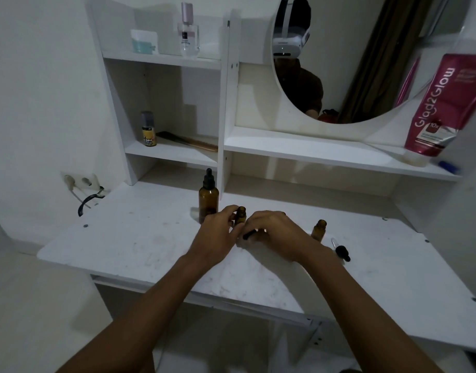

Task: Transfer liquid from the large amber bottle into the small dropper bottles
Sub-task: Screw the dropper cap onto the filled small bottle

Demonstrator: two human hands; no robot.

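Large amber bottle [208, 198], capped with a black dropper top, is standing upright at the back of the white vanity desk [129, 249], just beside the upright panel of the shelf unit and just behind the person's left hand [220, 232]. That hand is curling its thumb and fingers around a small amber dropper bottle [241, 214], holding it upright with its open neck showing above the fingertips. The right hand [276, 235] is lying close against it, fingers bent down and closing on a black dropper cap [249, 234], only the tip of which is poking out toward the left hand. A second small dropper bottle [319, 229] is standing uncapped just right of the right hand, and near it a loose dropper [342, 252], with black bulb and glass pipette, is lying flat on the desk.

On the shelves, a clear perfume bottle [188, 32] and a white tub [144, 41] are sitting on the top level, while a yellow-labelled bottle [148, 129] and a wooden comb [189, 141] are resting on the one below. A pink Glad2Glow tube [441, 109] is leaning beside the round mirror [366, 71].
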